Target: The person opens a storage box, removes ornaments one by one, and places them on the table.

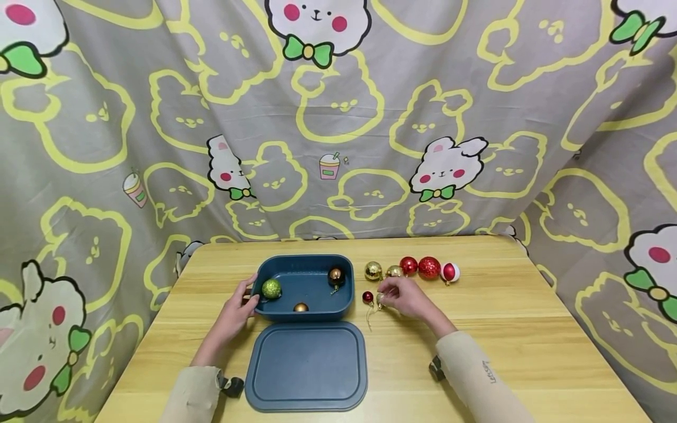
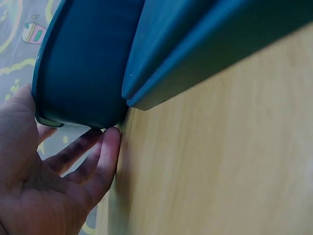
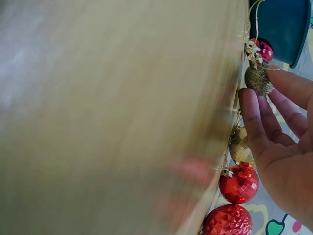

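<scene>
My left hand [image 1: 237, 310] holds the left end of a dark blue box [image 1: 304, 316], thumb and fingers set against its wall in the left wrist view. Inside the box lie a green glitter bauble [image 1: 272, 288], a dark bronze bauble [image 1: 335, 277] and a copper-coloured bauble [image 1: 301, 307]. To the right of the box, my right hand [image 1: 406, 298] pinches a small gold glitter bauble [image 3: 259, 81] between thumb and fingers, low over the table. Close beside it lies a small dark red bauble [image 1: 367, 297] with a gold string.
Behind my right hand, a row holds a shiny gold bauble [image 1: 373, 271], a second gold one [image 1: 394, 271], two red baubles [image 1: 429, 268] and a red-and-white bauble [image 1: 451, 272]. The blue lid [image 1: 307, 367] lies flat in front of the box. A patterned curtain [image 1: 338, 117] hangs behind the table.
</scene>
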Demonstrator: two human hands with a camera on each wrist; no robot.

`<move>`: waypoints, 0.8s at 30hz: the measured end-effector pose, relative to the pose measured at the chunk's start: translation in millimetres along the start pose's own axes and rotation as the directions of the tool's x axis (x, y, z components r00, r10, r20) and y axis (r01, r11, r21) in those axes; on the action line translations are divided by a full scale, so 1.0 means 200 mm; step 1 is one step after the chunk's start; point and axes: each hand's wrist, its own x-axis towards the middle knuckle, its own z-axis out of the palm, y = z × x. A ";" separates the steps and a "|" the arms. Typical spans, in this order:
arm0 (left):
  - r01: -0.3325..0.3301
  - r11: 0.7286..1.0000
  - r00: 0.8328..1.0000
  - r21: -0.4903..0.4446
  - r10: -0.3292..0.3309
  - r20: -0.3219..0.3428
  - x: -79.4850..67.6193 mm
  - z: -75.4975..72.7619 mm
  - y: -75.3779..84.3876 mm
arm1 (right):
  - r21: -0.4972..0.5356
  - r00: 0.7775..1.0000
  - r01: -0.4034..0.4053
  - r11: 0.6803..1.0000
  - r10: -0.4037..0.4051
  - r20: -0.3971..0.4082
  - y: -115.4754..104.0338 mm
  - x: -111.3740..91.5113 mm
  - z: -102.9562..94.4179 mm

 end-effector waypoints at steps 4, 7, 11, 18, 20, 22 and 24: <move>0.002 1.000 1.000 0.000 -0.002 0.002 0.00 0.00 0.00 | -0.005 1.000 0.018 1.000 -0.018 0.000 0.01 0.00 0.00; 0.005 1.000 1.000 -0.002 -0.005 0.001 0.00 0.00 0.01 | -0.008 1.000 0.016 1.000 -0.016 -0.003 0.02 0.00 0.01; 0.005 1.000 1.000 -0.003 -0.005 0.003 -0.01 0.01 0.01 | -0.026 1.000 0.012 1.000 -0.013 -0.005 0.02 0.01 0.01; 0.009 1.000 1.000 -0.005 -0.009 -0.001 -0.01 0.01 0.02 | -0.045 0.999 0.042 0.998 -0.042 -0.005 0.01 0.01 0.01; 0.007 1.000 1.000 -0.005 -0.007 0.001 -0.01 0.00 0.02 | -0.050 0.999 0.038 0.998 -0.038 -0.009 0.01 0.01 0.02; 0.006 1.000 1.000 -0.005 -0.006 0.000 0.00 0.00 0.02 | -0.051 1.000 0.028 0.998 -0.029 -0.011 0.01 0.01 0.02; 0.003 1.000 1.000 -0.004 -0.003 -0.003 -0.01 0.00 0.01 | -0.054 1.000 0.013 0.998 -0.014 -0.017 0.00 0.01 0.01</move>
